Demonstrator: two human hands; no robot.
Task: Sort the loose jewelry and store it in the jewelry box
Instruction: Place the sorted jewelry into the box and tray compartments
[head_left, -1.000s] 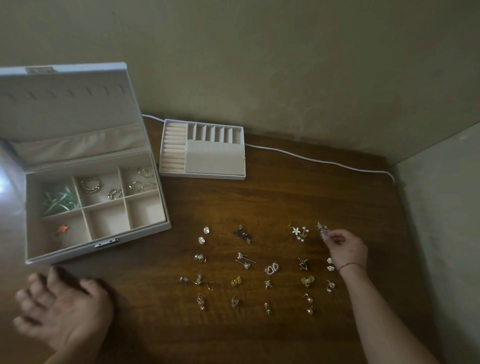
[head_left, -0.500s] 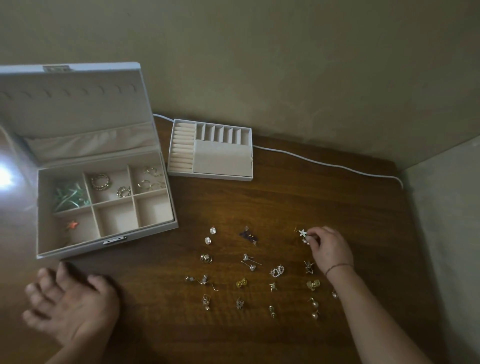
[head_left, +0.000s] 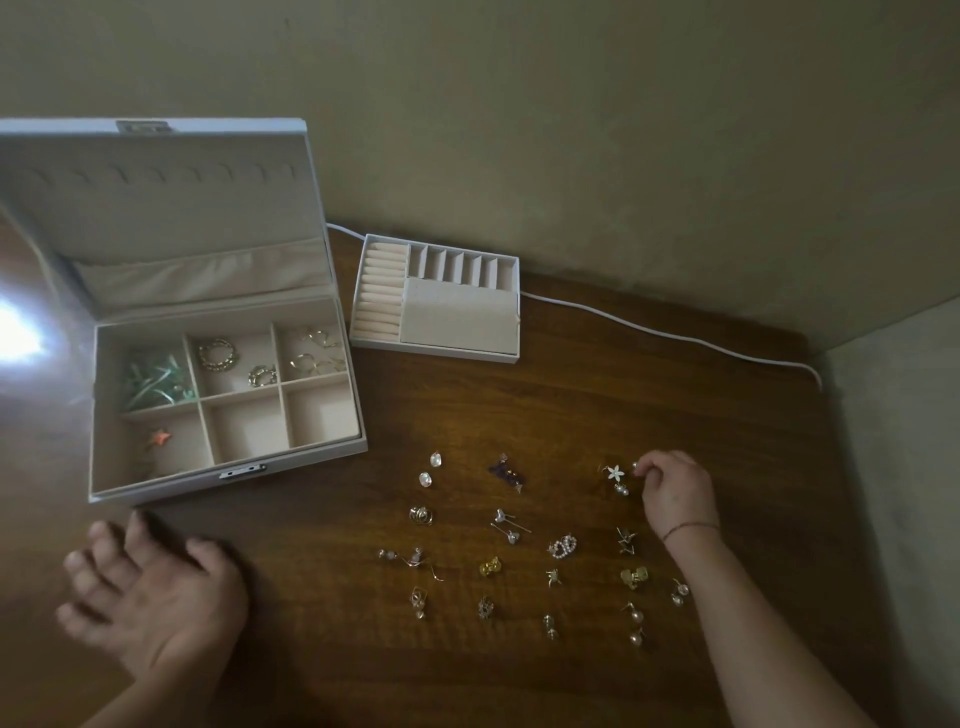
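Fingertips of the right hand (head_left: 675, 488) curl over the white flower-and-pearl earring (head_left: 616, 475) on the brown wooden table (head_left: 623, 395); whether they pinch it, I cannot tell; best take it by the stem, lift straight, clear of its neighbours; left hand (head_left: 150, 603) hovers spread, palm up, empty, just before the open white jewelry box (head_left: 228, 462)

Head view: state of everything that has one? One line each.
Jewelry box: lid open, four of six compartments hold items, two front ones bare.
Tray: out of the box, on the table, nothing seen in it.
Loose earrings: spread in rows on the table.
Flower earring: on the table.
Left hand: open, palm up, holds nothing.
Right hand: fingers curled, pinching a small piece beside the flower earring.
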